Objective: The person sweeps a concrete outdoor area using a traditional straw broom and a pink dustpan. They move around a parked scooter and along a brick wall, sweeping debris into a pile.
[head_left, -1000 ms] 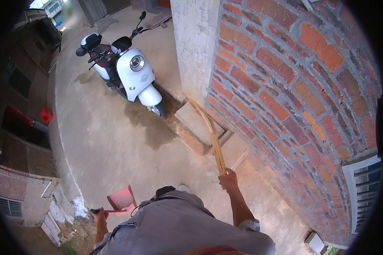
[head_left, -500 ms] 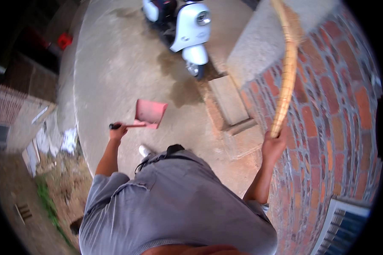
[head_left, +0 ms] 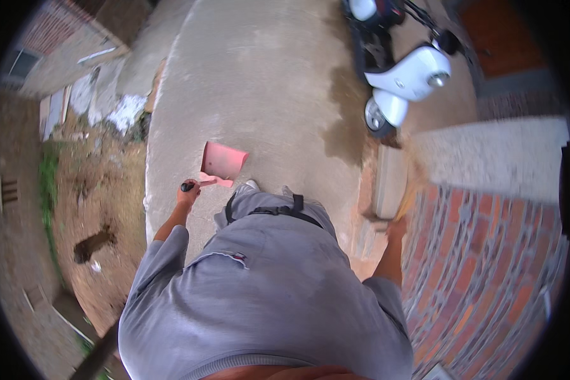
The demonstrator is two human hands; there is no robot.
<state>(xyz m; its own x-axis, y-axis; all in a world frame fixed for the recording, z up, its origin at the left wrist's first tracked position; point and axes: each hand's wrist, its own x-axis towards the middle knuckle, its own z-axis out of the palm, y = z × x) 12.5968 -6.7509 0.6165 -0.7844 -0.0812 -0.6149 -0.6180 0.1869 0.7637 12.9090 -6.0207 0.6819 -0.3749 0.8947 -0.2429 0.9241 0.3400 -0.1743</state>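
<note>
My left hand (head_left: 187, 192) is closed round the dark-ended handle of a pink dustpan (head_left: 224, 161). The pan hangs ahead of my feet, over the concrete, with its tray facing up and a few specks in it. On the right, my right hand (head_left: 396, 229) grips a straw-coloured broom (head_left: 410, 197). The broom is smeared by motion and points away from me, beside the brick wall. Its far end blends into the background, so its full shape cannot be made out.
A white scooter (head_left: 399, 82) stands ahead on the right, by a dark wet patch (head_left: 345, 120). A concrete block (head_left: 391, 180) lies at the foot of the brick wall (head_left: 481, 259). Left of the path's edge is bare soil (head_left: 117, 190) with rubble and a hole.
My view has turned left, so the scooter and wall sit farther right. The broom has swung down from its raised position. The dustpan remains in my left hand.
</note>
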